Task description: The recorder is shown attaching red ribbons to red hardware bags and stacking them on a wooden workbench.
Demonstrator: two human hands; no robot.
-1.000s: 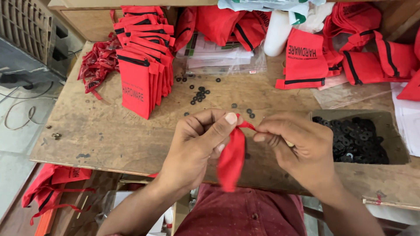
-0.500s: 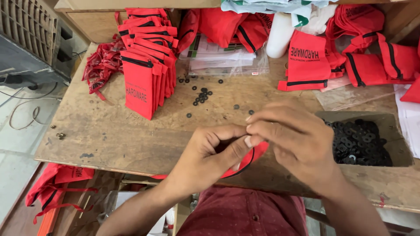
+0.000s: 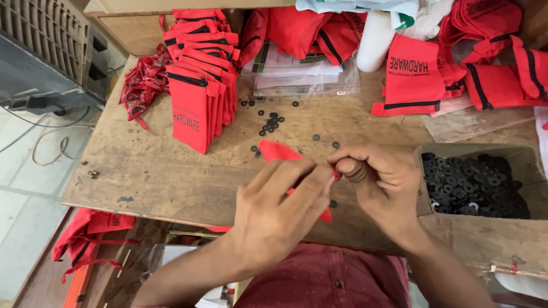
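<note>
A small red cloth pouch [image 3: 277, 152] lies flat across the worn wooden table [image 3: 154, 171], mostly under my hands. My left hand [image 3: 279, 211] presses on it with fingers stretched along the cloth. My right hand [image 3: 377, 182] pinches the pouch's end between thumb and fingers, right beside my left fingertips. Just right of my right hand stands an open cardboard box [image 3: 445, 228] full of black washers [image 3: 474, 182].
A stack of red drawstring pouches [image 3: 197, 97] stands at the back left, with a pile of red cords [image 3: 142, 85] beside it. Loose black washers [image 3: 269, 122] are scattered mid-table. More red pouches [image 3: 456, 63] and clear plastic bags [image 3: 297, 71] lie along the back.
The pouch hung from my fingers a second ago; now it lies flat on the table under my left hand. Both hands have come lower and closer together.
</note>
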